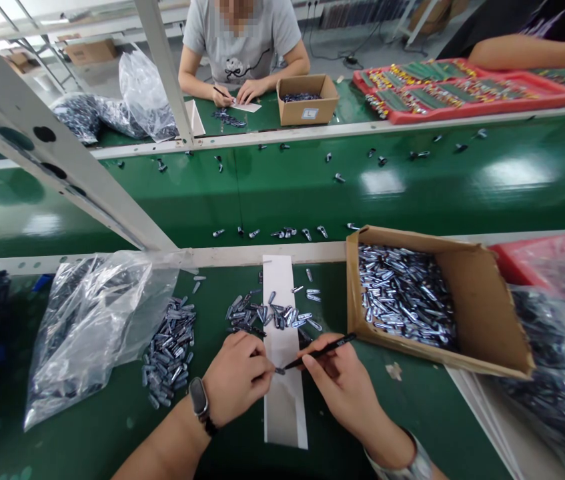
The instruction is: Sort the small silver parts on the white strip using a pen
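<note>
Pen [323, 351] against metal part [279, 371]

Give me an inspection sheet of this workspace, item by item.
Surface: green workbench, with a green conveyor belt beyond its white rail.
Job's things: loose small metal parts lie on and beside a white card strip; a cardboard box holds many more.
Clutter: a clear plastic bag of parts, a loose heap of parts beside it, and stray parts on the belt.
Grippers: left hand pinches one metal part; right hand holds a black pen, its tip at that part.
Cables: black cable on the floor beyond the far bench.
Surroundings: a co-worker holding a pen across the belt; red trays; another person's forearm.
</note>
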Motion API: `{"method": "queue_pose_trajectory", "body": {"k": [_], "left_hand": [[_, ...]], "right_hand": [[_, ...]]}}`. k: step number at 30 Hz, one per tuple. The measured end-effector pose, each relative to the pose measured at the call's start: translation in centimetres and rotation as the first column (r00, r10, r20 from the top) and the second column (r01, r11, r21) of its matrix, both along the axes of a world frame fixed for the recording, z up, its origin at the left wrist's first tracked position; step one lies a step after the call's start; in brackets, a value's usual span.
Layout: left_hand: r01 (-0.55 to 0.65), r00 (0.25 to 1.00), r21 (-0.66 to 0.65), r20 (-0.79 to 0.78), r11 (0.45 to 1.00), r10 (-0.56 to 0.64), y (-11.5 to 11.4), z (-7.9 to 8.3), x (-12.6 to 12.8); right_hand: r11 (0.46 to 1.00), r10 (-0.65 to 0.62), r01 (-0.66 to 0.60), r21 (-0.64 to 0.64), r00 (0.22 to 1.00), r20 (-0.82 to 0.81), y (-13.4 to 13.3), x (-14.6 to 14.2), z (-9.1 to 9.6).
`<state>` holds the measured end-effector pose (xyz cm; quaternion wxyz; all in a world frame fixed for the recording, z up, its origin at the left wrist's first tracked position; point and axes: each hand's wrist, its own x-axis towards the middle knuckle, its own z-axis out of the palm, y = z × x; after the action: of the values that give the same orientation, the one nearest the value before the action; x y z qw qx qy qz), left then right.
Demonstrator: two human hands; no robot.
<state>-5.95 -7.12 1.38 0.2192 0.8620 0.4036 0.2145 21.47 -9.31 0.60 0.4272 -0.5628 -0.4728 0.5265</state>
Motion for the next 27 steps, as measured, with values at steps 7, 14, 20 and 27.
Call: {"method": "queue_pose_trajectory", "body": {"k": [7,14,20,27], "left_hand": [[0.020,0.999,-0.034,-0.031,0.999,-0.021,0.0,-0.1,-0.1],[0.129,0.959,-0.100,-0.239,0.987,-0.150,0.1,0.7,-0.4],[0.093,0.928,-0.051,-0.358,0.994,-0.105,-0.6,1.3,0.2],[0.061,0.930,0.031,-0.365,0.998,-0.045,-1.2,1.2,0.7]], "right_hand": [[0.993,-0.100,0.097,0.070,0.994,0.035,0.0,-1.0,0.0],[0.991,-0.088,0.082,0.108,0.995,0.046,-0.1,-1.1,-0.7],[0.988,-0.103,0.105,0.115,0.994,-0.024,-0.1,-1.1,-0.7],[0.984,-0.134,0.141,0.110,0.989,-0.069,0.0,-1.2,-0.9]]}}
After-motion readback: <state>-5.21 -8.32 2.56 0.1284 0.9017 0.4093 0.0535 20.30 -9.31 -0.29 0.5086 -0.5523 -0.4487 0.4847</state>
